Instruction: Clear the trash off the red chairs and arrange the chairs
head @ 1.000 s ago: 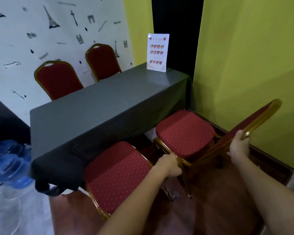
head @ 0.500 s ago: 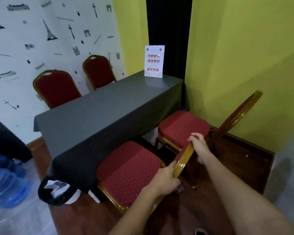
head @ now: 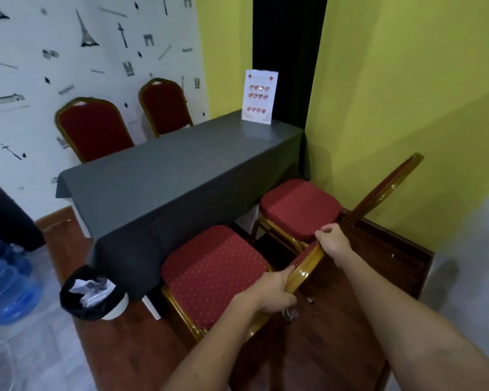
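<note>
On near chair point(head: 212, 273) backrest: both hands.

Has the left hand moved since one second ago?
Yes. The left hand left the far chair's seat and now grips the near chair's backrest frame, nearer the near seat.

I count four red chairs point(head: 299, 207), one grey-clothed table point(head: 167, 176), one menu card point(head: 259, 96), one lined bin point(head: 91, 292), and two hands point(head: 274, 292) in view.
</note>
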